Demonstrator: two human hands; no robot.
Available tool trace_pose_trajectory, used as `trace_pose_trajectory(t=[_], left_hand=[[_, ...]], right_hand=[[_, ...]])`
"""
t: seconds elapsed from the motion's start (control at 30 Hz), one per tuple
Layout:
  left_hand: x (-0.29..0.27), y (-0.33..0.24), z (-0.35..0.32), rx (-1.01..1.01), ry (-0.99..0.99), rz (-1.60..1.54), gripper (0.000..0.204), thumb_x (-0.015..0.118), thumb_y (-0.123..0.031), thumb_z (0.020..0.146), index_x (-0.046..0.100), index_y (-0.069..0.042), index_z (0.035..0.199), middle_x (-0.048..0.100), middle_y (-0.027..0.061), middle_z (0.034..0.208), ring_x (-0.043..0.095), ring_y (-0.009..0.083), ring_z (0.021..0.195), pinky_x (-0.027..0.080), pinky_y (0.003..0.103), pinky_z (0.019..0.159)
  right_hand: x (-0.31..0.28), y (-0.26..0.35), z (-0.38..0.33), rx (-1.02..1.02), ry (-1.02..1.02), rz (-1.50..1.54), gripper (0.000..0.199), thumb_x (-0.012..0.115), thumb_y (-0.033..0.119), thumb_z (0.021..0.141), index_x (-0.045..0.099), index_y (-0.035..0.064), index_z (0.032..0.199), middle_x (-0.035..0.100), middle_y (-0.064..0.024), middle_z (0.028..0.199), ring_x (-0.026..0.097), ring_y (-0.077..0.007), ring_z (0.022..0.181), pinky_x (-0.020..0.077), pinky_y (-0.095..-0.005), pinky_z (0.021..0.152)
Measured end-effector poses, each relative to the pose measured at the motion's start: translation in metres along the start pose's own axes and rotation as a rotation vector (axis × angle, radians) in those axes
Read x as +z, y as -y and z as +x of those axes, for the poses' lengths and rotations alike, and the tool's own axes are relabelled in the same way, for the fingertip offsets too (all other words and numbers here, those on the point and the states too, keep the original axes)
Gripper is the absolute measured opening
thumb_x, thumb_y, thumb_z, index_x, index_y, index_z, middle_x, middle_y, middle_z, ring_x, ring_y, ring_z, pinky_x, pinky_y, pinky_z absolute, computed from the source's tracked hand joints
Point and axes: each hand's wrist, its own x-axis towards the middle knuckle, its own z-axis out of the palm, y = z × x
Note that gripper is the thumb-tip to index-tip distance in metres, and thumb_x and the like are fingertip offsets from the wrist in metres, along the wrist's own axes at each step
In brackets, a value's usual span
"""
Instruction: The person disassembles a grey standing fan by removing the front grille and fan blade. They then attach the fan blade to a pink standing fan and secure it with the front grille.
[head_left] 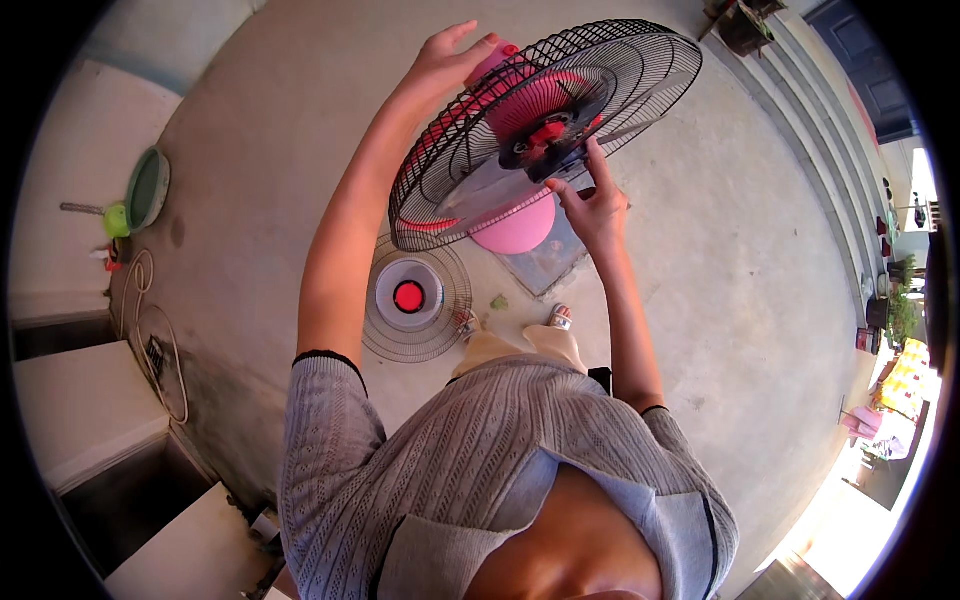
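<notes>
A standing fan with a black wire rear grille (425, 165) rises in front of me, its face tilted. My left hand (445, 62) reaches round its far left side, fingers stretched and apart, touching the pink motor housing (490, 62). At the middle, my right hand (597, 205) has thumb and forefinger on the dark hub of the see-through grey fan blade (490, 190); the exact grip is partly hidden. Red parts (546, 133) show at the grille's centre. Below is the fan's round pink base (520, 228).
A loose round wire grille (455, 335) lies on the floor by my feet, with a whitish round container (390, 315) with a red centre on it. The base stands by a grey slab (548, 262). Steps (800, 130) rise at right; a hose (178, 370) and green basin (150, 190) are left.
</notes>
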Motion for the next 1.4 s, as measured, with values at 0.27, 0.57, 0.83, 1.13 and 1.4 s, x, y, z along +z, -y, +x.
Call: trace_pose_trajectory(t=[0.27, 0.57, 0.83, 1.13, 1.4], left_hand=[[-0.052, -0.085, -0.152, 0.179, -0.604, 0.117, 0.058, 0.06, -0.032, 0.093, 0.043, 0.001, 0.137, 0.044, 0.0192, 0.14, 0.041, 0.0271, 0.132, 0.033, 0.041, 0.108], [0.01, -0.089, -0.192, 0.15, -0.404, 0.484, 0.08, 0.067, -0.036, 0.086, 0.027, -0.002, 0.146, 0.03, 0.0194, 0.15, 0.026, 0.0308, 0.14, 0.021, 0.043, 0.113], [0.015, -0.091, -0.186, 0.155, -0.352, 0.436, 0.086, 0.075, -0.036, 0.08, 0.03, -0.001, 0.144, 0.035, 0.0206, 0.146, 0.034, 0.0307, 0.137, 0.028, 0.041, 0.111], [0.01, -0.081, -0.182, 0.154, -0.368, 0.429, 0.071, 0.076, -0.027, 0.08, 0.043, 0.003, 0.135, 0.051, 0.0192, 0.133, 0.048, 0.0286, 0.125, 0.036, 0.039, 0.106], [0.016, -0.094, -0.184, 0.154, -0.357, 0.343, 0.054, 0.075, -0.018, 0.081, 0.051, 0.003, 0.123, 0.064, 0.0125, 0.112, 0.061, 0.02, 0.102, 0.046, 0.034, 0.092]], right_hand=[[-0.039, -0.039, -0.017, 0.669, 0.06, 0.965, 0.046, 0.064, 0.031, 0.09, 0.051, -0.0005, 0.122, 0.067, -0.0139, 0.093, 0.06, -0.0136, 0.068, 0.044, -0.0217, 0.052], [-0.008, -0.03, -0.022, 0.901, 0.065, 1.692, 0.019, 0.053, 0.004, 0.088, 0.051, -0.0029, 0.106, 0.057, -0.0101, 0.091, 0.057, -0.0198, 0.082, 0.0499, -0.0296, 0.079], [0.026, -0.042, -0.024, 1.076, -0.198, 1.764, 0.03, 0.059, 0.032, 0.093, 0.056, 0.0057, 0.109, 0.06, -0.0122, 0.099, 0.061, -0.0237, 0.09, 0.0567, -0.0344, 0.075], [0.042, -0.031, -0.043, 0.82, -0.014, 1.52, 0.031, 0.059, 0.031, 0.094, 0.056, 0.0069, 0.113, 0.06, -0.0046, 0.088, 0.062, -0.0151, 0.076, 0.0498, -0.024, 0.06], [0.039, -0.012, -0.035, 0.536, -0.192, 1.047, 0.033, 0.059, -0.003, 0.088, 0.046, -0.0042, 0.118, 0.064, -0.0118, 0.094, 0.067, -0.0187, 0.079, 0.056, -0.0276, 0.066]])
